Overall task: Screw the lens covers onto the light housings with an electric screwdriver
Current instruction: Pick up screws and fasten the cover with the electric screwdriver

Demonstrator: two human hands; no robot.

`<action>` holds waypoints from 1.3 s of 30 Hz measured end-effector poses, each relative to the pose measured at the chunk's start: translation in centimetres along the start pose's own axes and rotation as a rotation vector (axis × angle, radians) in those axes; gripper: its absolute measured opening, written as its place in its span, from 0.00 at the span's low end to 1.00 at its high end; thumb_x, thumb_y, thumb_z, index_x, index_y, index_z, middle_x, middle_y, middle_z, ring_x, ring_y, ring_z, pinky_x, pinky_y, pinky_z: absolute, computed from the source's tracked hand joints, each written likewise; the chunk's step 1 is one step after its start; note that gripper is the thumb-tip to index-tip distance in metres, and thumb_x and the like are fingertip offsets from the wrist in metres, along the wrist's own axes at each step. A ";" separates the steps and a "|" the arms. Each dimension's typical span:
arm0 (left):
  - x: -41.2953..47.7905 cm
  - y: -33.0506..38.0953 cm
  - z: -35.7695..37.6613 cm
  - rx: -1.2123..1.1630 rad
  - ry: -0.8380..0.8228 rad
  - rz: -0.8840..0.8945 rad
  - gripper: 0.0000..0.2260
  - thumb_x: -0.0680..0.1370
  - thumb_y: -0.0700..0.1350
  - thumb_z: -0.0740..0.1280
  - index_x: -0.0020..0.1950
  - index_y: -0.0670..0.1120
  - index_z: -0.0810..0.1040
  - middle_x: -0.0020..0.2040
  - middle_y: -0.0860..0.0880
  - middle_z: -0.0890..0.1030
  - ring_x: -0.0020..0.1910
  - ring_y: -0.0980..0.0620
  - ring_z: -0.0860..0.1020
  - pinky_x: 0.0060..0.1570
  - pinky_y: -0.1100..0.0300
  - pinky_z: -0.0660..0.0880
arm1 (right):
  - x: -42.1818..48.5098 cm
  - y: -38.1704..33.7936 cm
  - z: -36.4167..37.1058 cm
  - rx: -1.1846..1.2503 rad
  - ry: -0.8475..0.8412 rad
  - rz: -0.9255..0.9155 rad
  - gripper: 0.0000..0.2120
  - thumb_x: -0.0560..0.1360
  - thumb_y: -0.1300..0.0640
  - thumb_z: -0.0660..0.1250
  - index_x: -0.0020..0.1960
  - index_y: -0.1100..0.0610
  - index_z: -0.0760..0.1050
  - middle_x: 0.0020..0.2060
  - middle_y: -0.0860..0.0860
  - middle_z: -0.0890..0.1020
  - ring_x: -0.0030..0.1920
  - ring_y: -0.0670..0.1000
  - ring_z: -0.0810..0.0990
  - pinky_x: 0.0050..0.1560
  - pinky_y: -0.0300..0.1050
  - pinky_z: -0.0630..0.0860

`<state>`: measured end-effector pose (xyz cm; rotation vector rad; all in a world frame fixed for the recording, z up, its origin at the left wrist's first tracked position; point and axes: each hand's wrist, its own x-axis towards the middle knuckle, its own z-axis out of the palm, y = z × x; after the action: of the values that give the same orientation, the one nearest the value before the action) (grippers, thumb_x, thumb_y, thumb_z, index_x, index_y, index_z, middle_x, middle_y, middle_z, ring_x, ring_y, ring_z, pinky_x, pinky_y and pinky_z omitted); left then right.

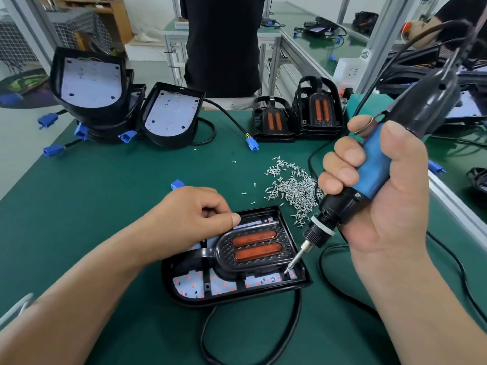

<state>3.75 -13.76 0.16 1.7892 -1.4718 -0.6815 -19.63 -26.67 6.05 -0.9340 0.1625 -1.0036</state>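
Both forearms reach in from the near edge of the green counter (79, 219). Right hand (379, 196) is wrapped tight around the blue grip of the electric screwdriver (374, 167), which tilts down and left so its bit tip sits at a screw hole in the lens cover's right near corner. Left hand (195, 217) is loosely curled, thumb and fingertips pressing down on the far-left rim of the light housing (297, 259) without gripping anything. That housing lies flat near the middle of the near edge, with the black lens cover (253, 246) and its two orange strips seated in it. A heap of loose screws (292, 188) lies just beyond it, toward the right edge. More open housings (171, 114) stand at the far-left corner, and stacked covers (316, 111) at the far edge. A person in black (224, 43) stands behind the counter.
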 end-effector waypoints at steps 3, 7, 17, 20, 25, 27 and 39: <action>0.0 0.0 0.0 0.006 0.004 0.006 0.17 0.71 0.65 0.71 0.41 0.51 0.85 0.39 0.53 0.79 0.34 0.60 0.73 0.37 0.65 0.71 | 0.0 0.0 0.1 -0.017 -0.014 -0.006 0.11 0.84 0.50 0.55 0.56 0.55 0.72 0.35 0.47 0.72 0.30 0.45 0.71 0.32 0.40 0.74; 0.1 0.0 0.1 0.006 0.008 0.010 0.17 0.71 0.64 0.71 0.40 0.50 0.84 0.39 0.53 0.79 0.34 0.60 0.72 0.36 0.65 0.70 | -0.1 -0.1 0.1 -0.036 -0.033 -0.005 0.10 0.83 0.51 0.55 0.56 0.55 0.72 0.34 0.47 0.72 0.29 0.45 0.71 0.31 0.40 0.74; 0.1 -0.3 0.4 0.007 0.029 0.035 0.14 0.73 0.62 0.72 0.40 0.52 0.84 0.38 0.56 0.79 0.33 0.60 0.74 0.35 0.68 0.70 | -0.4 0.2 0.1 -0.063 -0.148 -0.022 0.10 0.79 0.52 0.67 0.57 0.56 0.73 0.35 0.47 0.73 0.29 0.45 0.72 0.31 0.41 0.74; 0.2 -0.3 0.5 0.024 0.047 0.045 0.13 0.73 0.62 0.72 0.40 0.54 0.84 0.38 0.56 0.79 0.34 0.60 0.74 0.35 0.69 0.70 | -0.6 0.2 0.3 -0.050 -0.259 -0.026 0.18 0.76 0.46 0.74 0.57 0.56 0.74 0.35 0.47 0.74 0.29 0.44 0.73 0.31 0.40 0.75; 0.1 0.1 0.6 0.027 0.053 0.093 0.13 0.74 0.61 0.72 0.40 0.53 0.84 0.39 0.53 0.80 0.36 0.57 0.76 0.37 0.65 0.71 | -0.8 0.4 0.7 -0.037 -0.343 0.011 0.19 0.75 0.47 0.76 0.57 0.57 0.74 0.34 0.48 0.75 0.27 0.46 0.73 0.31 0.40 0.75; 0.1 0.3 0.6 0.030 0.056 0.104 0.14 0.73 0.62 0.72 0.40 0.52 0.84 0.40 0.52 0.80 0.36 0.56 0.76 0.36 0.63 0.72 | -0.8 0.5 0.7 -0.037 -0.342 0.036 0.20 0.75 0.47 0.76 0.56 0.57 0.74 0.34 0.49 0.74 0.27 0.46 0.73 0.30 0.40 0.75; 0.0 0.8 0.6 0.046 0.065 0.117 0.13 0.74 0.60 0.72 0.38 0.52 0.83 0.39 0.52 0.80 0.35 0.56 0.76 0.36 0.67 0.70 | -0.6 0.6 0.2 -0.062 -0.374 0.093 0.18 0.75 0.48 0.76 0.52 0.57 0.71 0.34 0.48 0.75 0.27 0.46 0.74 0.30 0.42 0.75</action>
<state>2.81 -13.92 0.40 1.7282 -1.5457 -0.5301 -19.45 -25.94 5.56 -1.1431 -0.0768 -0.7264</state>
